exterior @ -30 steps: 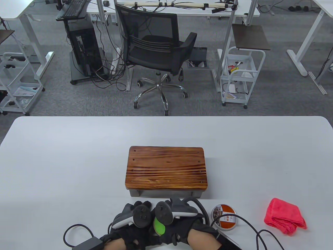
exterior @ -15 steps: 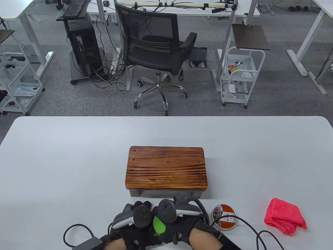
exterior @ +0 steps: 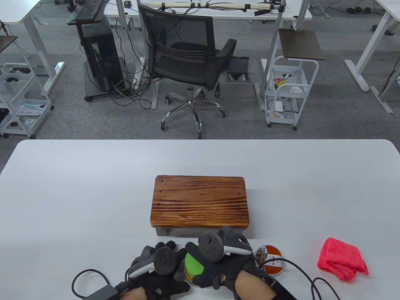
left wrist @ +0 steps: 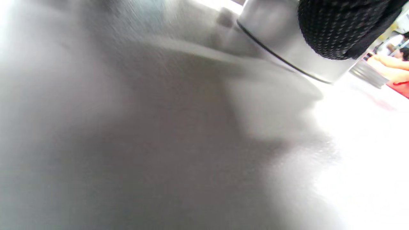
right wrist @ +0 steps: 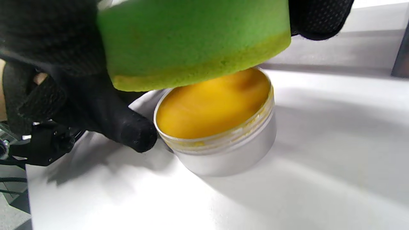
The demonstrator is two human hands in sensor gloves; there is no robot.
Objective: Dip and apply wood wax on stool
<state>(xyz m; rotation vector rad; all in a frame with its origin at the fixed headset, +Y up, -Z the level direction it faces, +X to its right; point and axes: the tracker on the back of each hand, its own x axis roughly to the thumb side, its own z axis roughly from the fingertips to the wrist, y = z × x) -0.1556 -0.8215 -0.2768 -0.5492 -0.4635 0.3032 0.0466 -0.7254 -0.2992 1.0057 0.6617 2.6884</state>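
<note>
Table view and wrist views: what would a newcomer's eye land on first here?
The green sponge in the right hand, just above the open tin of yellow wax at the table's near edge. Beyond it stands the wooden stool; a red cloth lies far right.

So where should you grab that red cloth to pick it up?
Pinch the red cloth from above, at its bunched near end, the one pointing at the table's front edge. It lies folded and flat, so sides give little hold, and nothing covers it.

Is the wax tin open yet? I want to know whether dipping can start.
Open. The wax tin shows bare yellow wax, its lid lies beside it, and the green sponge hangs just above.
</note>
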